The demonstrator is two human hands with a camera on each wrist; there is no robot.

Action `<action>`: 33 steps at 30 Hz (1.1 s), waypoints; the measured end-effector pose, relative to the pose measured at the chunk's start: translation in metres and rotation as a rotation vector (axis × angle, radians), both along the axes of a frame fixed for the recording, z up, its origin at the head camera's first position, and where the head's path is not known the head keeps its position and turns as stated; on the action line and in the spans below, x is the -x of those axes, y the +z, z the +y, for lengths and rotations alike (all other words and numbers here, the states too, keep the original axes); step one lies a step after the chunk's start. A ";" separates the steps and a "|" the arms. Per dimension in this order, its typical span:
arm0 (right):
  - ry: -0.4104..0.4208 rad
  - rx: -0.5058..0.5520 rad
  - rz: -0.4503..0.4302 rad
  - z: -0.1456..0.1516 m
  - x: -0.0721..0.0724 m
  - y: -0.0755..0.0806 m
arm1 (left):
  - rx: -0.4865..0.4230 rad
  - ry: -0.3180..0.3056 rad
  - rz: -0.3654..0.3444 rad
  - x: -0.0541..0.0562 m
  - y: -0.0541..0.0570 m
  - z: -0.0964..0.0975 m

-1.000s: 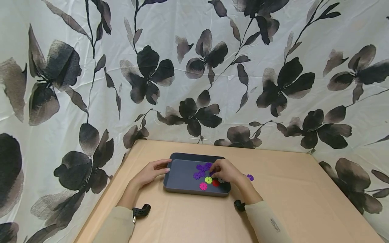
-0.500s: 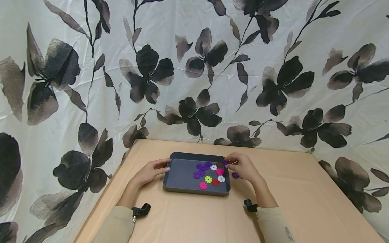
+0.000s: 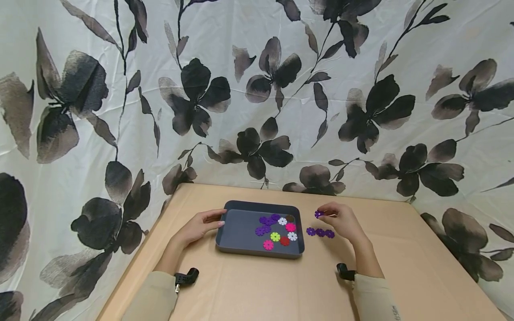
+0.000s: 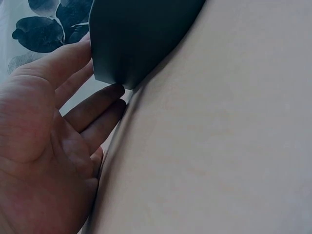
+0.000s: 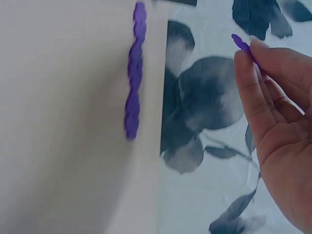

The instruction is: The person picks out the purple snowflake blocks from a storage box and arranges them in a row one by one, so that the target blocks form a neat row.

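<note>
My left hand (image 3: 202, 228) holds the left end of a dark grey tray (image 3: 237, 232), thumb at the rim; in the left wrist view, fingertips (image 4: 117, 90) touch the tray's outer wall (image 4: 136, 39). Raised above the table, right of the tray, my right hand (image 3: 341, 219) pinches a purple flower-shaped disc (image 5: 241, 43) between thumb and fingertips. Below that hand, a row of three purple discs (image 3: 320, 232) lies on the table, edge to edge. Inside the tray are several purple discs (image 3: 263, 230), with a yellow-green disc (image 3: 275, 237) and others in pink, white, red and brown.
A light wood-coloured table (image 3: 257, 285) carries the tray near its far edge. Behind it hangs a white cloth (image 3: 313, 120) printed with dark flowers. Each wrist wears a black camera mount (image 3: 187, 277).
My right hand has risen from the tray with a purple disc and moved right, past the tray's rim, uncovering the discs beneath it. My left hand has stayed at the tray's left end.
</note>
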State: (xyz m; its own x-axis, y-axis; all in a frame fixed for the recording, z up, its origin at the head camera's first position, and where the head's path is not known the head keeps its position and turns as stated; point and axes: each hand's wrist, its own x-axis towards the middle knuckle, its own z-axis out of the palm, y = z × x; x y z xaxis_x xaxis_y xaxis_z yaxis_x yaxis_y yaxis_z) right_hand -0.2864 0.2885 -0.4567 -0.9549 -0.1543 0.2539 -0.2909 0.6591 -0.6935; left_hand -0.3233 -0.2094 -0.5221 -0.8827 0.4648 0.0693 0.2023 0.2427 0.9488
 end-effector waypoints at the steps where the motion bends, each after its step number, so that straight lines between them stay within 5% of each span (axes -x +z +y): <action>1: -0.009 -0.006 -0.006 0.004 -0.001 0.000 | -0.001 -0.001 0.003 0.000 0.000 0.000; 12: -0.079 -0.094 -0.048 0.035 -0.004 -0.007 | -0.007 0.001 0.006 0.000 0.001 0.000; 23: -0.062 -0.151 -0.132 0.057 -0.009 -0.019 | -0.008 0.003 0.001 -0.002 0.002 0.000; 33: -0.086 -0.110 -0.281 0.064 -0.016 -0.022 | -0.016 -0.001 -0.005 -0.002 0.002 0.001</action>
State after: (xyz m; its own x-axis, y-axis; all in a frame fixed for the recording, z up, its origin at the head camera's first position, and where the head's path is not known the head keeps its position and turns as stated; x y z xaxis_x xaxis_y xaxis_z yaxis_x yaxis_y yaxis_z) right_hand -0.2707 0.3527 -0.4789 -0.9960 -0.0818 -0.0359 -0.0376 0.7484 -0.6622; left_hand -0.3218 -0.2085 -0.5197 -0.8825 0.4648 0.0720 0.1976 0.2275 0.9535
